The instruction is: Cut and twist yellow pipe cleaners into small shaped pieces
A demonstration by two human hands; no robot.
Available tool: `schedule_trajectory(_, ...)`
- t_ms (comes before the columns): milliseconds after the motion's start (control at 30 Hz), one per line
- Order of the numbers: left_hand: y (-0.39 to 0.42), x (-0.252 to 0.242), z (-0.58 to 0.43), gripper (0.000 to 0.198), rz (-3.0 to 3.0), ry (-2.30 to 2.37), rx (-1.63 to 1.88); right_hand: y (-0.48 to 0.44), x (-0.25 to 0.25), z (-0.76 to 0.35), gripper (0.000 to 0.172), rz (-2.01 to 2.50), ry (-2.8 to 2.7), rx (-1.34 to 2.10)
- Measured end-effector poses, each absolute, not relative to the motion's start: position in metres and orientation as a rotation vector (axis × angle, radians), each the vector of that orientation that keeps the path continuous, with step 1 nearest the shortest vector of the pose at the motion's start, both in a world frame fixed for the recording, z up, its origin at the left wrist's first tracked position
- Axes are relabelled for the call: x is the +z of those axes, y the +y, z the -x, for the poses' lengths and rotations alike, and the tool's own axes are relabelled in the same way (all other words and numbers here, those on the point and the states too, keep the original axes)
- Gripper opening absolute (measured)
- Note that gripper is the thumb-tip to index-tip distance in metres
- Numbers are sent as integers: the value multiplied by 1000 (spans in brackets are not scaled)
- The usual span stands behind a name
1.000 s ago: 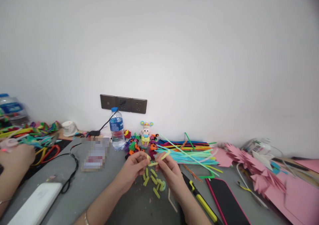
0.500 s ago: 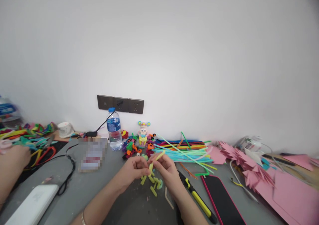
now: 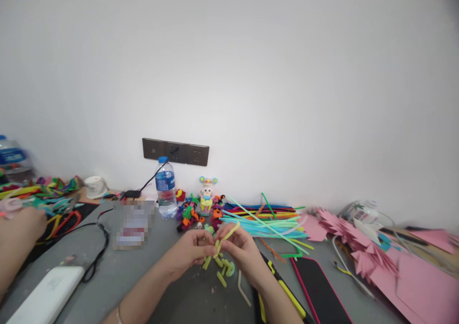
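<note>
Between my two hands is a yellow pipe cleaner (image 3: 232, 230), its free end sticking up to the right. My left hand (image 3: 193, 253) pinches its lower part between thumb and fingers. The fingers of my right hand (image 3: 239, 247) are closed on it just beside, almost touching the left fingertips. Beneath them on the grey table lie several short yellow-green pipe cleaner pieces (image 3: 222, 279), some bent, one pale green and curled. A bent cream-coloured strip (image 3: 244, 289) lies by my right wrist.
Behind my hands are a bundle of coloured pipe cleaners (image 3: 265, 223), small fuzzy figures (image 3: 188, 214), a toy figure (image 3: 207, 195) and a water bottle (image 3: 166, 187). A yellow-black cutter (image 3: 292, 299), a phone (image 3: 321, 288) and pink paper (image 3: 426, 281) lie right. Another person's hand (image 3: 30, 226) is far left.
The yellow pipe cleaner's free end now stands straighter, pointing up and right. My hands have shifted slightly, staying close together. The whole view has moved a little.
</note>
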State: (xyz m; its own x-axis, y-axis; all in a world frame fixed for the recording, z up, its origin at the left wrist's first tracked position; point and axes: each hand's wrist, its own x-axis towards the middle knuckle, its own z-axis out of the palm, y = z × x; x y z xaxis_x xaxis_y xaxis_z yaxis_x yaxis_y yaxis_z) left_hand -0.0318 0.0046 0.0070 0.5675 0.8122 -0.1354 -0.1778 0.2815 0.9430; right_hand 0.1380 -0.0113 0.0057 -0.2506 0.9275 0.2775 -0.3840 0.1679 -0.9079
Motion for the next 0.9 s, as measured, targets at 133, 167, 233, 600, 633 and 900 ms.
schedule_trajectory(133,5,8,32,39,-1099,719,749,-10,4,-139,20,637,-1220,1436)
schedule_trajectory(167,4,8,32,39,-1105,725,744,-9,3,-139,21,651,-1228,1436)
schedule_trajectory(233,4,9,33,39,-1112,737,730,-8,3,-141,22,680,-1268,1417)
schedule_trajectory(600,3,14,34,37,-1190,837,717,-8,6,-145,29,918,-1349,1221)
schedule_trajectory(633,3,15,33,37,-1207,851,716,-9,7,-145,29,933,-1346,1225)
schedule_trajectory(900,3,17,32,31,-1357,913,810,-10,9,-142,31,984,-1272,1312)
